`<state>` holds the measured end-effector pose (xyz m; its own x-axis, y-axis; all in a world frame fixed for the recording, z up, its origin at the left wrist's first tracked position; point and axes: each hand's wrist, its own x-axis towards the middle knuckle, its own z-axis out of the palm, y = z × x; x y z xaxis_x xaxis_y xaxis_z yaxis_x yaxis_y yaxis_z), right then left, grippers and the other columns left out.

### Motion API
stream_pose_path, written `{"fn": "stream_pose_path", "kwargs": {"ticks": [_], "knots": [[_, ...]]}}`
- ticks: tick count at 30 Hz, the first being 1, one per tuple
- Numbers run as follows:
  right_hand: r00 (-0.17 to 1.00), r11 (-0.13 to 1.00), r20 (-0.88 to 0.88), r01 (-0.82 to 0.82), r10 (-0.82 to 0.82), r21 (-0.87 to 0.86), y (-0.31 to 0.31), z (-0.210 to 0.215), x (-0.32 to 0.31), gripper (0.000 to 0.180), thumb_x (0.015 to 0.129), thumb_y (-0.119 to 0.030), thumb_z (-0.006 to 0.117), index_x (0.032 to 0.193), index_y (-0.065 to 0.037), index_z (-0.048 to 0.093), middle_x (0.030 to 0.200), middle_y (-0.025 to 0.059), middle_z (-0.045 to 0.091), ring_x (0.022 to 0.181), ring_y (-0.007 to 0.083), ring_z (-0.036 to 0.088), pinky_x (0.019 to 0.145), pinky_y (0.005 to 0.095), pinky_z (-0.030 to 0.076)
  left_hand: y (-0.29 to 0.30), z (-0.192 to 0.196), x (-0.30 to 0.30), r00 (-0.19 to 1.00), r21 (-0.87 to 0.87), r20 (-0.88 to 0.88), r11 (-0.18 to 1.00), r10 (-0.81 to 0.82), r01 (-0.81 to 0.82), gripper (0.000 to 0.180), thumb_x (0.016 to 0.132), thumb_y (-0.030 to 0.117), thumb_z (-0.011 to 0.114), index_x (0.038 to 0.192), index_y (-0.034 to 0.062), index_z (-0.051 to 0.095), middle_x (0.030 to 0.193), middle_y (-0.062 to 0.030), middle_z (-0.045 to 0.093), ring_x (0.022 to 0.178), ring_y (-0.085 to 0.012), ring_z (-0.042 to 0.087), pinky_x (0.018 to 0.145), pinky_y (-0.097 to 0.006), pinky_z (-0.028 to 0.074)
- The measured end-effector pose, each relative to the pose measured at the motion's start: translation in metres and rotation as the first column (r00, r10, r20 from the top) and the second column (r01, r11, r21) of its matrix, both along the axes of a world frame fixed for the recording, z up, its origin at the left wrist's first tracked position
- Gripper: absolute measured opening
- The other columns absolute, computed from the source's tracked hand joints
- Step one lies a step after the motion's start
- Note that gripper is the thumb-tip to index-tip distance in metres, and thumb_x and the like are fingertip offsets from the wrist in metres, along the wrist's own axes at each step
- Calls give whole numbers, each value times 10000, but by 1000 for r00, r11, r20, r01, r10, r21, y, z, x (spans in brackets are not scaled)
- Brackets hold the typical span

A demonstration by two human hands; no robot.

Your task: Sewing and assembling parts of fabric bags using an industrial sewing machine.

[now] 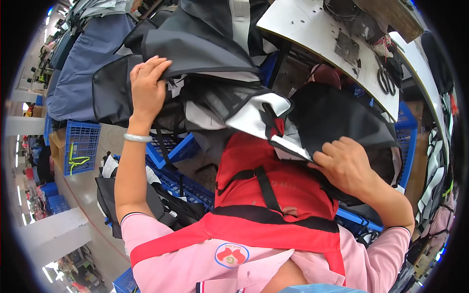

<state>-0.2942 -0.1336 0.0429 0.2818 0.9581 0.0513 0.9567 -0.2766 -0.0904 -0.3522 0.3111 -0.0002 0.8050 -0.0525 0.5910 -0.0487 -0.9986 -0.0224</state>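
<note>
Black sewn fabric with pale backing and a mesh part spreads in front of me, partly over my red apron. My left hand is closed on its upper left edge, fingers on top and the thumb below. Lower right, my right hand pinches the edge of a black piece beside a white strip. Overlapping folds hide whether both hands hold one and the same piece.
A white worktable at upper right bears black-handled scissors and scraps. Blue plastic crates stand left and below the fabric. Grey-blue cloth is heaped at upper left, and dark pieces lie by my left arm.
</note>
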Motion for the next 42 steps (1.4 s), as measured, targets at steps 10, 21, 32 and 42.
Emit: {"fn": "stream_pose_path", "kwargs": {"ticks": [10, 21, 32, 42], "knots": [[949, 952, -109, 282, -295, -118, -96, 135, -18, 278, 673, -342, 751, 697, -101, 615, 629, 13, 454, 545, 227, 447, 556, 370, 333, 26, 92, 36, 989, 158, 135, 987, -60, 38, 214, 865, 24, 555, 1027, 89, 679, 947, -85, 676, 885, -289, 624, 785, -367, 437], [757, 732, -247, 650, -605, 201, -163, 92, 20, 223, 780, -182, 721, 718, -17, 584, 654, 81, 460, 627, 155, 454, 609, 349, 401, 7, 0, 154, 833, -226, -535, 974, -143, 22, 407, 722, -99, 461, 1034, 1, 702, 1021, -180, 699, 980, -295, 660, 901, -351, 496], [557, 634, -502, 773, -661, 23, -158, 74, 56, 330, 838, -268, 734, 793, 37, 616, 577, 24, 404, 561, 44, 392, 483, 265, 343, -284, 55, 129, 500, -514, -138, 493, -855, 702, 351, 923, 288, 608, 1094, -15, 654, 1075, -169, 662, 994, -347, 621, 882, -399, 482], [559, 694, -481, 703, -676, -158, -158, 73, 88, 278, 815, -221, 737, 821, 36, 632, 598, 62, 475, 582, 88, 461, 550, 286, 411, -304, 40, 141, 224, -719, -402, 458, -888, 522, 326, 875, 244, 651, 1004, -56, 656, 914, -236, 661, 870, -375, 643, 768, -393, 501]]}}
